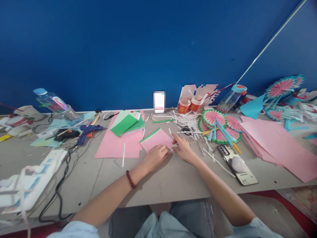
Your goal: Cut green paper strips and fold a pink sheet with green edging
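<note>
A pink sheet of paper with a green strip along its far left edge [156, 139] lies at the middle of the table. My left hand [156, 158], a dark red bead bracelet on its wrist, is closed at the near right part of this sheet, its fingers bunched together. Against the sheet's right edge, my right hand [183, 149] has its thumb and fingers bent around the paper's corner. A little green shows between the two hands. The fingertips partly hide the edge they touch.
Left lie stacked pink sheets [106, 145], green paper [127, 125], a blue glue gun [90, 130] and a power strip [37, 181]. Right are paper scraps [190, 119], folded fans [215, 119], a phone [237, 165] and pink sheets [284, 142]. Paper cups [183, 106] stand behind.
</note>
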